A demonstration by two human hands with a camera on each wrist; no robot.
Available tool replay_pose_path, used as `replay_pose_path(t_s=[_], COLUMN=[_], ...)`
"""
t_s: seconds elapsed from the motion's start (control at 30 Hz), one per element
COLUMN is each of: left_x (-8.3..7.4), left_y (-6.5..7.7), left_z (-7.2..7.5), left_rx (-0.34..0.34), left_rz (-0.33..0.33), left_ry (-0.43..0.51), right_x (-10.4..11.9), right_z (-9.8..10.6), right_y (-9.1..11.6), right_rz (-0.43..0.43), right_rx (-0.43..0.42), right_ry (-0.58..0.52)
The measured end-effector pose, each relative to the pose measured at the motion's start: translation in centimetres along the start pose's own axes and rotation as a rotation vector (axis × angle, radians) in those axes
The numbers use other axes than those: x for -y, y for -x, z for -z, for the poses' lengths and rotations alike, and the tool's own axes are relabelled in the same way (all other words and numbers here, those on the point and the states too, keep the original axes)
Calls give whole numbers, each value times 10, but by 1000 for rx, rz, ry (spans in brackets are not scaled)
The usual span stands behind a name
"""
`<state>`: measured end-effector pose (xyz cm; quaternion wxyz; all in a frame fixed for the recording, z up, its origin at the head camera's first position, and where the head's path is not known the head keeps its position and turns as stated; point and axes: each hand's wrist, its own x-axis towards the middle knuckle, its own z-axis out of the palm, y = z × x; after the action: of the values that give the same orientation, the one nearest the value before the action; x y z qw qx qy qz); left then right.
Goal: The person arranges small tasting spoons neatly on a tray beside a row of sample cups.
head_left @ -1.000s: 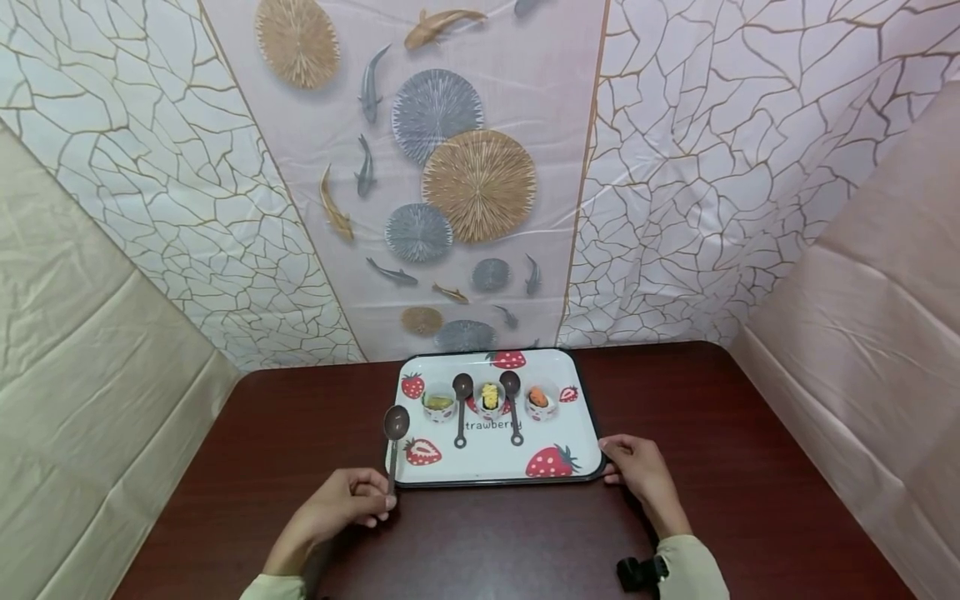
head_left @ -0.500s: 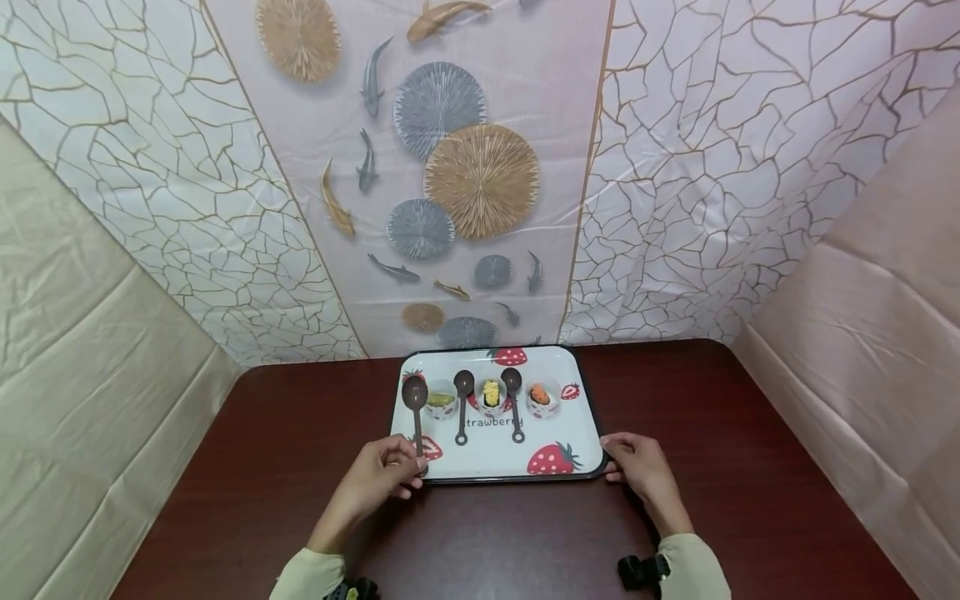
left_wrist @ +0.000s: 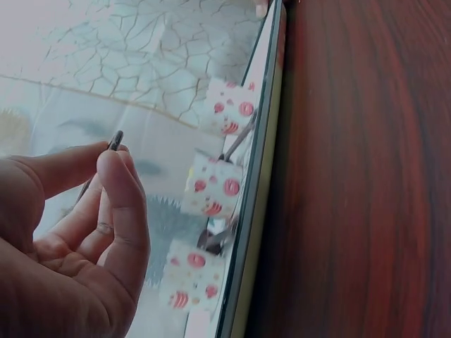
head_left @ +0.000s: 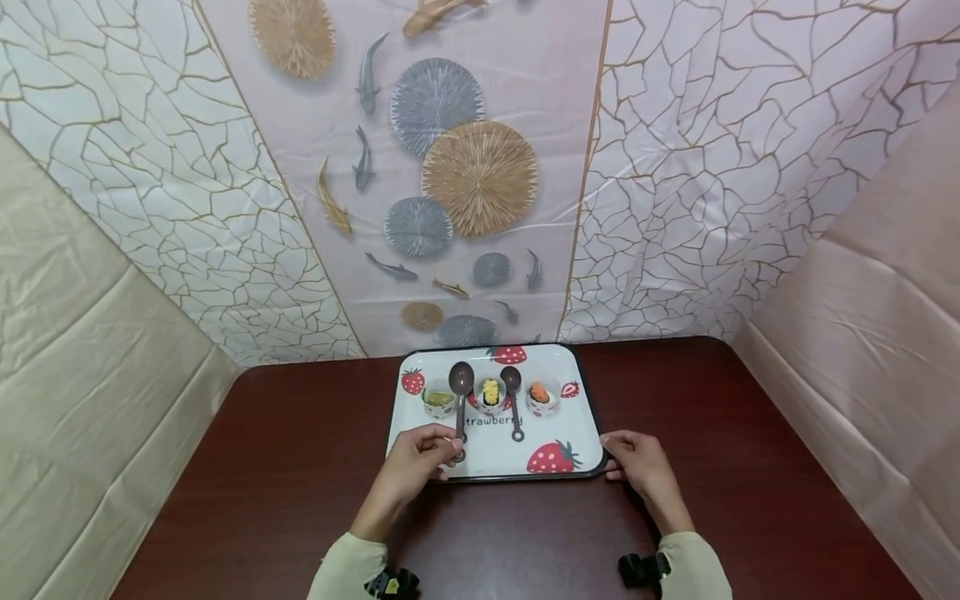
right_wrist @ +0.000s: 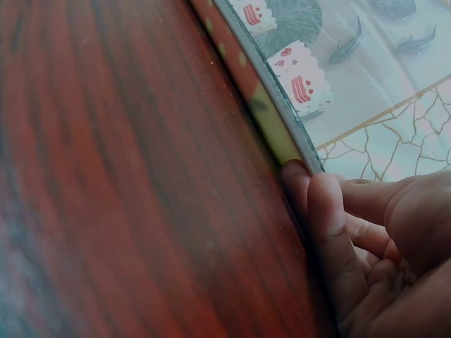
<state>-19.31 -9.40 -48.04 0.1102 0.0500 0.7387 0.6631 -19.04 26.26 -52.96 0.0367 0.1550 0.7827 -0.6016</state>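
Note:
My left hand (head_left: 412, 462) pinches the handle end of a dark brown spoon (head_left: 461, 377) between thumb and fingers. The spoon is over the left half of a white strawberry-print tray (head_left: 495, 462), its bowl away from me. Beneath it, another brown spoon lies mostly hidden. A similar spoon (head_left: 512, 381) rests on the tray further right. In the left wrist view, only the handle tip (left_wrist: 116, 139) of the held spoon shows clearly. My right hand (head_left: 639, 465) grips the tray's front right corner, thumb and fingers on the rim (right_wrist: 299, 144).
Small printed cups stand in a row on the tray: one with green food (head_left: 439, 403), one with yellow (head_left: 491, 396), one with orange (head_left: 541, 396). A dark red-brown table (head_left: 525, 542) lies beneath. Patterned fabric (head_left: 480, 179) hangs right behind the tray.
My left hand has carried the spoon rightward from the tray's front left edge, past the green-food cup, to above the left lying spoon. The right hand has stayed at the corner.

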Motion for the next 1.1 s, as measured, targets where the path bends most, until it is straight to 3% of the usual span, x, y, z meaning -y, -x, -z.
replay_pose_path(t_s=[0.73,1.1], left_x=[-6,-8], left_y=[-20,-28], left_z=[-41,-56], left_rx=[45,23], left_rz=[-19,-10], left_ry=[47,46], right_x=[0,0], right_z=[-2,-1], right_y=[1,1], right_rz=[12,14], right_rx=[3,5], right_ry=[-4,3])
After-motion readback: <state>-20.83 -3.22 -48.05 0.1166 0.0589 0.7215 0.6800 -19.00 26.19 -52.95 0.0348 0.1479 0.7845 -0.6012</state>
